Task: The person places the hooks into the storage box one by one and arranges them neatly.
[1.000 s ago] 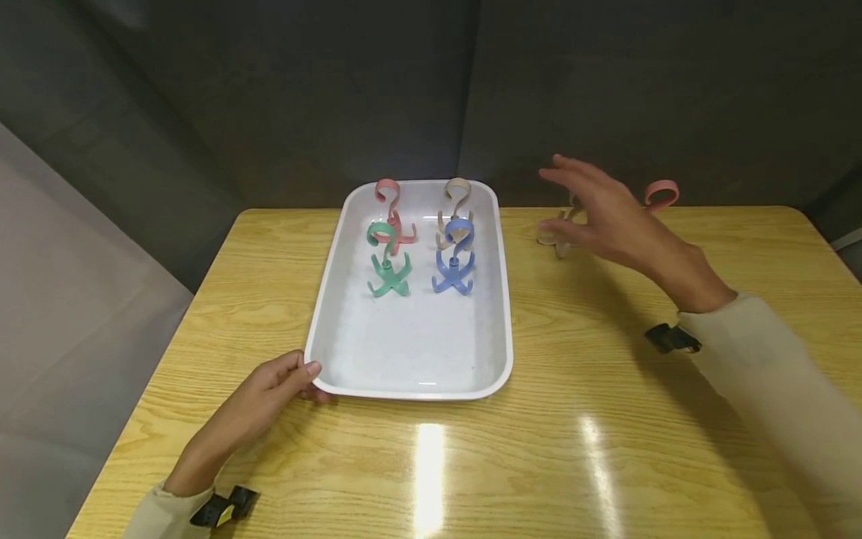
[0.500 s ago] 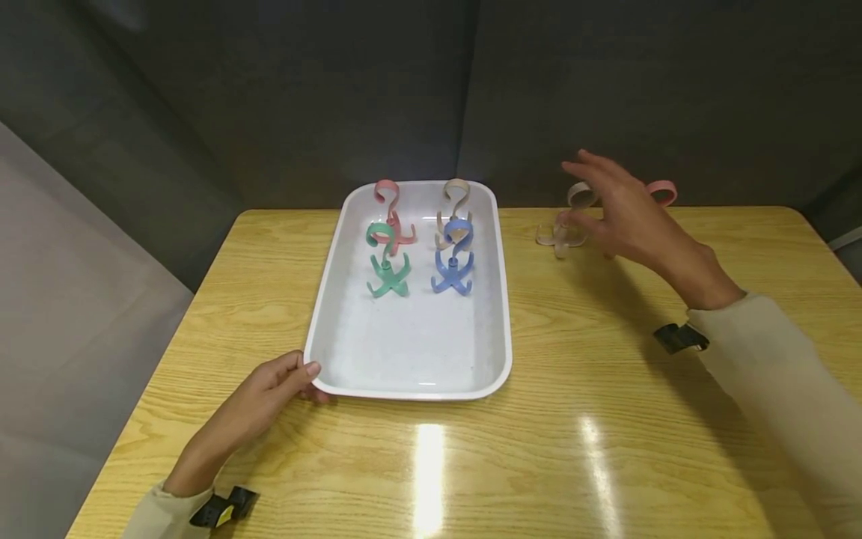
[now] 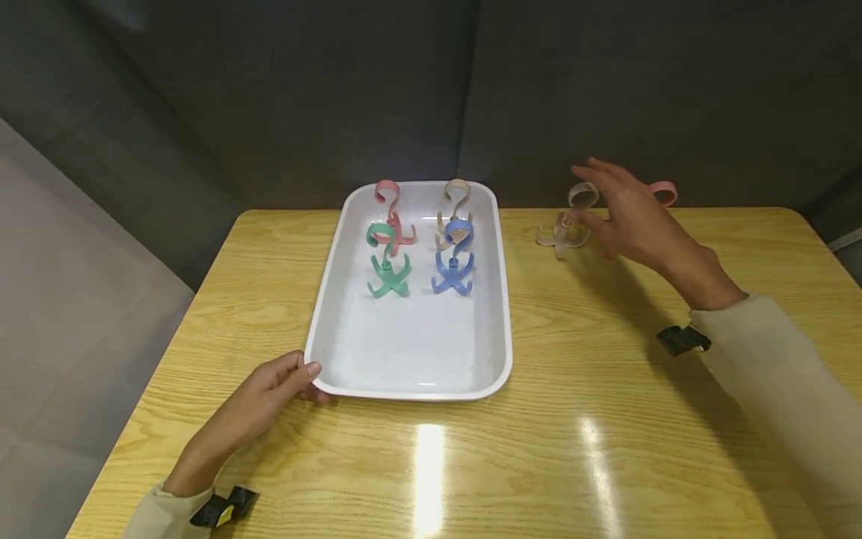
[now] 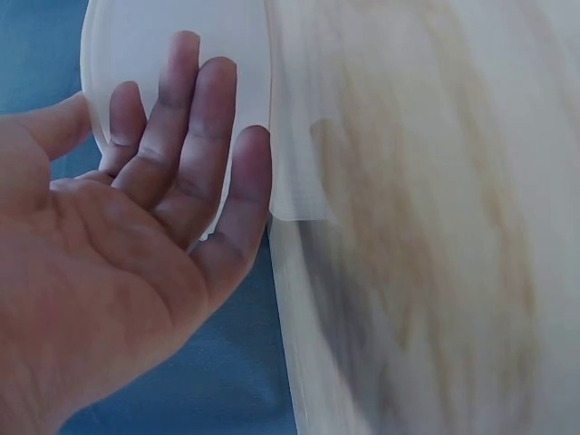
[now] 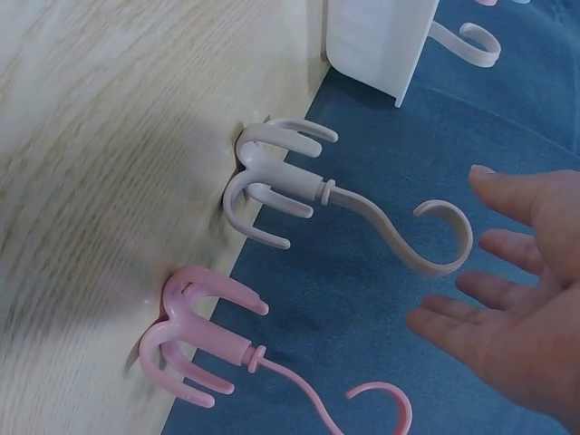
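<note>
My left hand (image 3: 259,397) holds the near left corner of a white tray (image 3: 411,352), thumb over the rim and fingers beneath. In the left wrist view its fingers (image 4: 208,118) overlap the tray's underside. To the right of the tray, my right hand (image 3: 633,224) hovers beside a beige four-prong hanging hook (image 5: 281,177), which stands upright on the table. In the right wrist view the thumb and fingers (image 5: 453,326) are spread apart near its curved top, with a gap between. A pink hanging hook (image 5: 208,331) stands beside it, mostly hidden behind my hand in the head view.
Inside the tray stand a pink hook (image 3: 396,232) and a beige hook (image 3: 458,191) at the back, with a green hook (image 3: 389,278) and a blue hook (image 3: 453,277) before them. A dark curtain (image 3: 337,97) hangs behind the wooden table (image 3: 539,464).
My right hand has moved slightly right, uncovering more of the beige hook, then nearly stopped. The left hand and tray have stayed put.
</note>
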A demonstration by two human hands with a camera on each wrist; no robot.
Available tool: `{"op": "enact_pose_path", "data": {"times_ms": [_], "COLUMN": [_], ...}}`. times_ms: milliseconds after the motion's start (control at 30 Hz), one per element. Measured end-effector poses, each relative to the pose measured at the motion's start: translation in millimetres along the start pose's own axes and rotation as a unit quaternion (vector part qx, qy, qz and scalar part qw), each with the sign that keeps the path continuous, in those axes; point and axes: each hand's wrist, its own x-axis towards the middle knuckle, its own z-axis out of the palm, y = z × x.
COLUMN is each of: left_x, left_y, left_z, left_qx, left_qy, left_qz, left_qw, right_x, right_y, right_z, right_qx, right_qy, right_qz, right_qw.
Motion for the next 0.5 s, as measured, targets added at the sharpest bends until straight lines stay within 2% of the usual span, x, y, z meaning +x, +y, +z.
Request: {"op": "enact_pose_path", "data": {"times_ms": [500], "left_x": [0.4], "left_y": [-1.7], "left_z": [-0.2], "left_qx": [-0.01], "left_qy": [-0.005], "left_qz": [0.005], "left_qw": [0.9999], "right_x": [-0.9], "right_y": [6.2], "right_z": [4.1], "right_qx": [0.004], "right_qy": [-0.001], "right_qz": [0.001], "right_qw": [1.0]}}
